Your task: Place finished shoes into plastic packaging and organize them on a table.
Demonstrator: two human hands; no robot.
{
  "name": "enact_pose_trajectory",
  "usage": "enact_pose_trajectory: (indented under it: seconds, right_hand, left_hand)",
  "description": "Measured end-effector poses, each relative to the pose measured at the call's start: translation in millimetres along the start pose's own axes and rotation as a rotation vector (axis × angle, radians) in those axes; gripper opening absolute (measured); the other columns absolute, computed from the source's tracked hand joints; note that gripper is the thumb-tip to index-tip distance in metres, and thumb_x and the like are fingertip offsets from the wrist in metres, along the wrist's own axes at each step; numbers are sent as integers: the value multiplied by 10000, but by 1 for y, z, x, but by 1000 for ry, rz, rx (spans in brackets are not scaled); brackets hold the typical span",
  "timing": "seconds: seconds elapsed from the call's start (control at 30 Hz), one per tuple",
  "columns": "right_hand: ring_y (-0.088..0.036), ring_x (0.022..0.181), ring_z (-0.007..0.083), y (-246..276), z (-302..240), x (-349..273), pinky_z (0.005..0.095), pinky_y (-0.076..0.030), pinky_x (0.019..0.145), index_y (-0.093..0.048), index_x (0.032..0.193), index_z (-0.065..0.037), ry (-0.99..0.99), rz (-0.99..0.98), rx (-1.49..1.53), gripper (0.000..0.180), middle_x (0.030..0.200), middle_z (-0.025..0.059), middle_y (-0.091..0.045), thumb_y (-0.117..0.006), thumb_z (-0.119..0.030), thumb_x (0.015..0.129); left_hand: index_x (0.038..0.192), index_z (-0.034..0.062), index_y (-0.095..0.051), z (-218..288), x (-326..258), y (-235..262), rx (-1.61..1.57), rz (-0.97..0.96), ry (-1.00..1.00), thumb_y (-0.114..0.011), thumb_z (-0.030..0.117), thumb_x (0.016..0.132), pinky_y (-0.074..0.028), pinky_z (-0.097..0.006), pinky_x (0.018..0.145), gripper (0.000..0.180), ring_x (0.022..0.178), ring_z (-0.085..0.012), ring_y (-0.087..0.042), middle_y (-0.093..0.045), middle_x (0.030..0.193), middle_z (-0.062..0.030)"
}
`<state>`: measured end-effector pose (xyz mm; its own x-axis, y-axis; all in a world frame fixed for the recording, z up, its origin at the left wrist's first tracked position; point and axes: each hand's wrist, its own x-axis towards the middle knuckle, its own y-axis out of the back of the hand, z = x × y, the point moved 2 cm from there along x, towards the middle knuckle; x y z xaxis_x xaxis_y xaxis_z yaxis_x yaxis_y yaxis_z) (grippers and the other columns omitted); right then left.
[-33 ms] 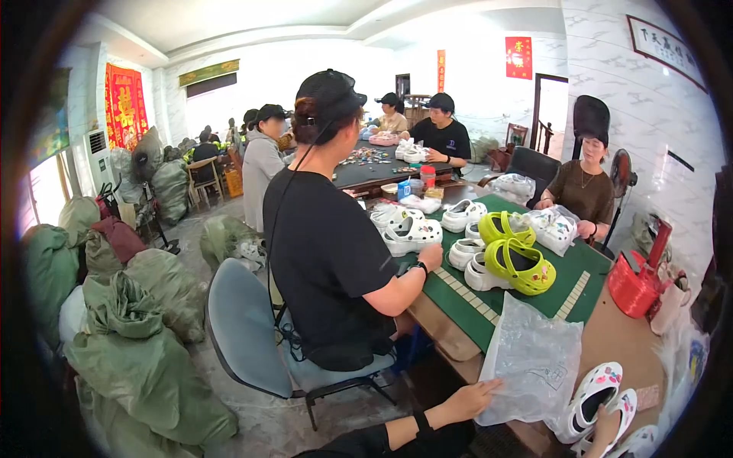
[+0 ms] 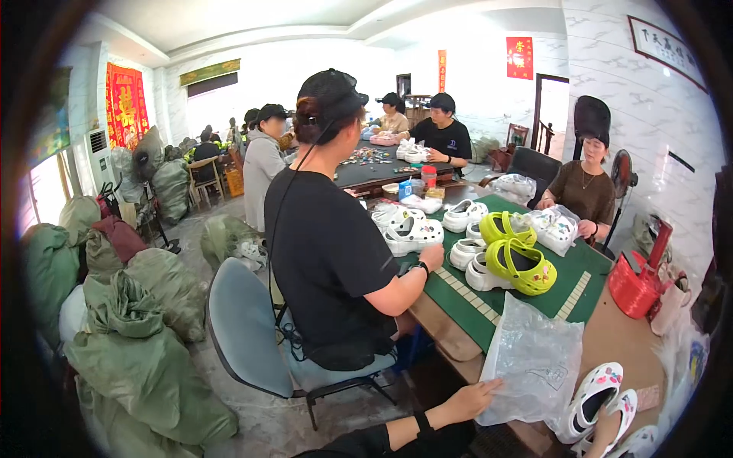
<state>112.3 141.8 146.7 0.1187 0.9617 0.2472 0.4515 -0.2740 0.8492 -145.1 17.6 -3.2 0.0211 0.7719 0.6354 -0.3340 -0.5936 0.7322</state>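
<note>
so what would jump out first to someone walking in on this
The neon yellow clogs stacked on the green mat, among white clogs, at the table's middle. Next, a person in a black shirt and cap sitting at the table's left edge, back to the camera. Nearest the camera, the left hand rests on a clear plastic bag, beside white flowered clogs.

You are in a shoe-packing workshop: people sit round green-topped tables (image 2: 489, 313) heaped with clogs (image 2: 521, 263), plastic bags (image 2: 534, 366) at the near edge, stuffed sacks (image 2: 145, 359) along the floor.
</note>
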Motion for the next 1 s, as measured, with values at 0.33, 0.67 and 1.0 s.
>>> enact_pose_trajectory:
  seconds: [0.33,0.67,1.0]
  right_hand:
    - [-534,898,414,9,6,-15,448,-408,795,-552,984,85,57,41,77,500,975,307,-569,-552,-399,857]
    - [-503,957,336,-27,187,19,382,-384,887,-540,1050,56,74,189,264,293,1038,205,-552,-478,-204,927]
    - [-585,952,137,13,86,-110,301,-467,828,-639,1028,-4,387,-461,962,264,1035,63,-658,-611,-17,766]
  left_hand:
    - [721,-11,-561,0,-2,3,16,20,-6,-542,105,765,-509,-338,729,126,860,-281,-565,-395,1376,-187]
    - [1006,-101,-601,4,5,4,46,-84,-84,-509,82,748,-440,-336,951,329,1215,-295,-455,-532,1234,-185]
    - [1168,-30,-522,-15,89,-10,-153,-206,-43,-675,219,752,-432,-374,946,509,1208,-312,-458,-450,1331,-183]
